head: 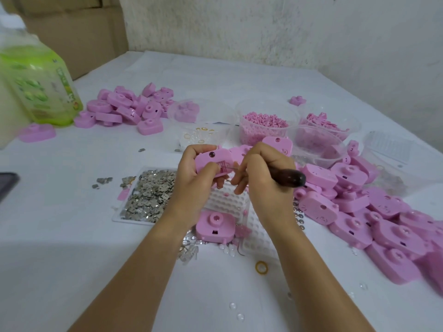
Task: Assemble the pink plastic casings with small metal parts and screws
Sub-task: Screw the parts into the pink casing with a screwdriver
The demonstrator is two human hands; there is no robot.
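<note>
Now: tool tip going into the held casing

The person is holding one pink casing [213,161] up off the bench [72,259], above a white dimpled tray [225,200]. The left hand [191,173] is gripping it, fingers curled round the far edge and thumb pressing on the face. The right hand [261,173] is wrapping round a dark-handled tool [287,177], whose thin shaft is pointing at a ribbed patch on the casing. I cannot tell whether a screw or metal part is sitting at the tip; too small.

Risks, as I am judging them:
- The tip may be slipping off and scoring the plastic or jabbing the left thumb, which is lying just beside it.
- With the casing held in the air and nothing bracing it, any small part could be dropping into the clutter below: a second casing [214,226], loose clear beads, and the tray of metal parts [148,195] to the left.
- Too much push could be cracking the ribs.
</note>
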